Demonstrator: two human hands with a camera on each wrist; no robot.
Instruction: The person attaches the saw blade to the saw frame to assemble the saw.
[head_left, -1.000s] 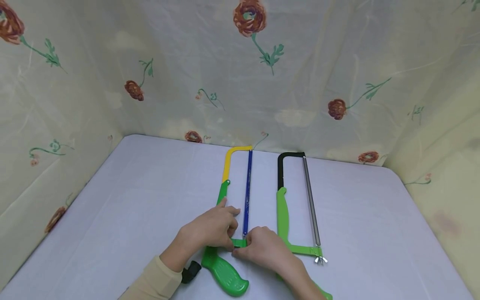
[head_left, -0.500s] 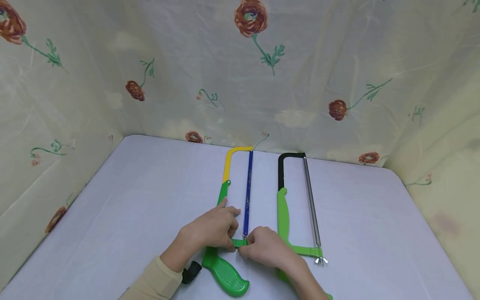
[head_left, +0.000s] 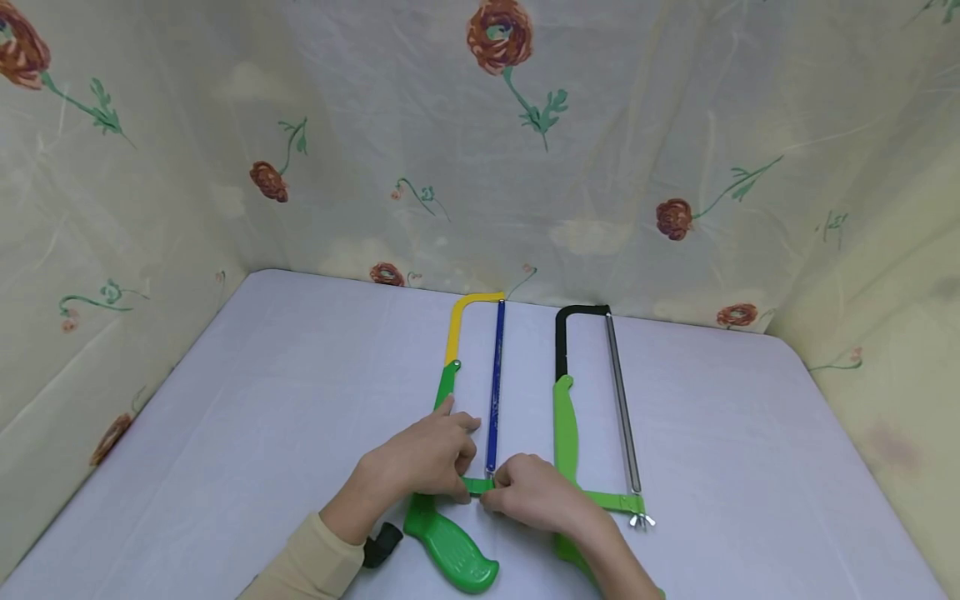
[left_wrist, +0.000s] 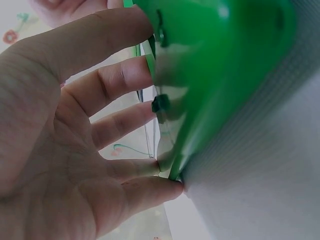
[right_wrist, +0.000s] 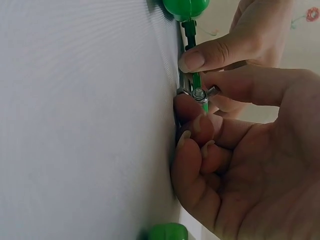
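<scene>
A hacksaw with a green handle (head_left: 453,557), a yellow front frame (head_left: 453,333) and a blue blade (head_left: 496,392) lies flat on the table. My left hand (head_left: 420,457) holds its frame, thumb at the green crosspiece (head_left: 476,486) and fingers spread along the back. At the crosspiece's end, my right hand (head_left: 534,500) pinches a silver wing nut (right_wrist: 199,94) between thumb and index finger, its other fingers curled in. The right hand hides the nut in the head view. Close up in the left wrist view, the green handle (left_wrist: 225,65) fills the middle.
A second hacksaw, with a light green frame (head_left: 566,425), black front and grey blade (head_left: 624,400), lies just right, its handle partly under my right forearm. Its wing nut (head_left: 641,521) faces me. Flowered cloth (head_left: 360,125) hangs behind and beside the white table (head_left: 262,400).
My right thumb has drawn back a little to the right from under the crosspiece, the fingers staying at the wing nut. The left hand and both hacksaws have stayed put.
</scene>
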